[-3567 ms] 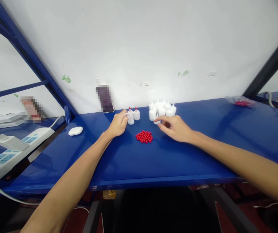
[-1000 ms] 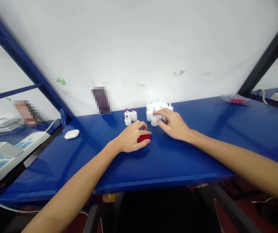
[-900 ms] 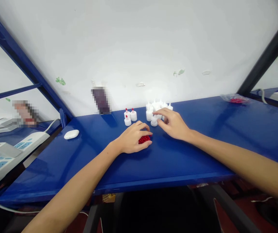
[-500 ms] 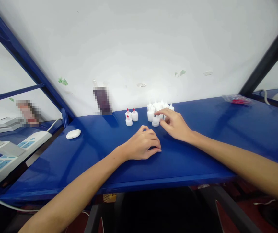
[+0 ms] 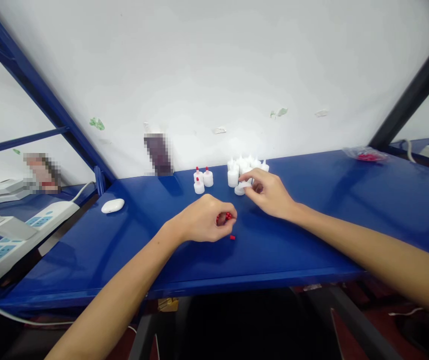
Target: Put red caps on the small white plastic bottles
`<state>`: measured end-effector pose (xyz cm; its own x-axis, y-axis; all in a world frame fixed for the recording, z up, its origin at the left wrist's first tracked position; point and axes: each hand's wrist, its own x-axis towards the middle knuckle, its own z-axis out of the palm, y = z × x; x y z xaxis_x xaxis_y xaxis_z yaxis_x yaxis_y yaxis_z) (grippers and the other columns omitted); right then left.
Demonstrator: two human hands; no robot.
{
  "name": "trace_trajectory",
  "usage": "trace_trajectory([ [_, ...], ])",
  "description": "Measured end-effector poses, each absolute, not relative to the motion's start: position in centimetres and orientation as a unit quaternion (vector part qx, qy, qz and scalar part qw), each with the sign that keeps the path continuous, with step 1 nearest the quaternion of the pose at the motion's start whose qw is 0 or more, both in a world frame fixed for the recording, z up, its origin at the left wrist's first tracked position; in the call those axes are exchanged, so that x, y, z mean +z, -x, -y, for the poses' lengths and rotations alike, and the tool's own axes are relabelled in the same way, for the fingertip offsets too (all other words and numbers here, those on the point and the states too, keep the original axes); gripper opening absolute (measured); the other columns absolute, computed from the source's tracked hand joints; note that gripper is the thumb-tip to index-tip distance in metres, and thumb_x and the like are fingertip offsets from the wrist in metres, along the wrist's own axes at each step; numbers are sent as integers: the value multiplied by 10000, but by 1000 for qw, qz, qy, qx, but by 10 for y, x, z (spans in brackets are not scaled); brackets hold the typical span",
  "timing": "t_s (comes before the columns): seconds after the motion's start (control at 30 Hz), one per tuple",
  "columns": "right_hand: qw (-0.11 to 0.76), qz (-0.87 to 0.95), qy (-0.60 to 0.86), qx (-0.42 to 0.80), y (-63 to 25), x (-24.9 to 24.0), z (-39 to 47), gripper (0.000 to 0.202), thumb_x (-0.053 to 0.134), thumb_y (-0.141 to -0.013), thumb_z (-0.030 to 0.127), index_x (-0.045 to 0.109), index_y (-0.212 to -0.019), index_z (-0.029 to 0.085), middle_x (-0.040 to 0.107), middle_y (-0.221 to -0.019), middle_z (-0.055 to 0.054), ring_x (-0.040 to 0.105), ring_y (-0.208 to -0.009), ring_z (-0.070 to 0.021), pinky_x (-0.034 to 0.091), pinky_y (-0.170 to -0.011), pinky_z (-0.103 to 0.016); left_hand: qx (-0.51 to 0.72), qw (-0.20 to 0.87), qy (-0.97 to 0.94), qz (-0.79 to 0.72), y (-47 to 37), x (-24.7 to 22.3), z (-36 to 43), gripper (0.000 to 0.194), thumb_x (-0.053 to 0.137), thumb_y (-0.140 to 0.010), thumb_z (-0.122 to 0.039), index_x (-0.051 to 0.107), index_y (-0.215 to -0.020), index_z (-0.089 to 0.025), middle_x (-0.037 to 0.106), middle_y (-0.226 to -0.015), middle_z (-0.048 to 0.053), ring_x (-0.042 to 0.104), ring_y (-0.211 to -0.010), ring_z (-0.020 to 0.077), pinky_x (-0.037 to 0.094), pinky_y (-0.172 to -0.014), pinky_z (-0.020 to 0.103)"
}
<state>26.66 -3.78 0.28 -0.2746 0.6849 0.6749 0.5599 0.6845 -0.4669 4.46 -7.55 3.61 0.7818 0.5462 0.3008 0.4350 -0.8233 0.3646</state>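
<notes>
My left hand [image 5: 209, 220] is curled on its side, and several small red caps [image 5: 228, 216] show inside the loop of its thumb and fingers. A single red cap [image 5: 232, 237] lies on the table just below the fingertips. My right hand [image 5: 269, 192] pinches a white nozzle cap [image 5: 240, 189], which tilts at the front of a cluster of similar white nozzle caps [image 5: 233, 177]. The fingers partly hide both this cap and the cluster. Further left stand three white nozzle caps with red tips [image 5: 199, 186].
The blue table [image 5: 143, 225] meets a white wall. A white oval case [image 5: 113, 205] sits at its left, near a power strip [image 5: 49, 217]. A clear bag with red pieces [image 5: 366, 155] lies at the far right. A blurred dark object [image 5: 159, 155] leans on the wall.
My left hand has turned from palm-down and drawn slightly left, revealing red caps in its curl and one on the table. The white nozzle cap at my right fingers has gone from upright to tilted.
</notes>
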Motion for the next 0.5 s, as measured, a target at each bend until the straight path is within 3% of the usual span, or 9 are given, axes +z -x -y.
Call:
trace_trajectory([
  [0.17,455,799,390,53,-268,3,36,185,541,-892,196,701,-985,190,741,-913,-36,652,-743,-175,474,-716,-305,79,213,-940,-256,-43,43,79,173,728,-786,-291,726,-896,-157,556,-561,-47,500,-488,73,399,-523,197],
  [0.3,450,794,406,45,-268,5,38,161,568,-896,233,711,-957,191,715,-776,-12,633,-646,-158,471,-718,-314,61,218,-945,-238,-46,39,77,97,727,-801,-244,737,-841,-156,602,-616,-25,525,-539,76,412,-557,197],
  [0.4,452,781,416,110,-266,6,42,172,571,-901,266,689,-987,177,683,-720,0,605,-528,-132,470,-597,-280,76,242,-941,-226,-48,34,77,74,706,-822,-224,733,-808,-156,629,-638,-12,544,-563,79,424,-574,199],
  [0.5,456,783,395,152,-264,7,46,167,565,-913,281,669,-987,173,683,-743,0,592,-484,-111,469,-546,-260,171,280,-911,-251,-51,28,76,111,696,-833,-256,713,-791,-155,630,-628,-8,536,-539,79,425,-544,199],
])
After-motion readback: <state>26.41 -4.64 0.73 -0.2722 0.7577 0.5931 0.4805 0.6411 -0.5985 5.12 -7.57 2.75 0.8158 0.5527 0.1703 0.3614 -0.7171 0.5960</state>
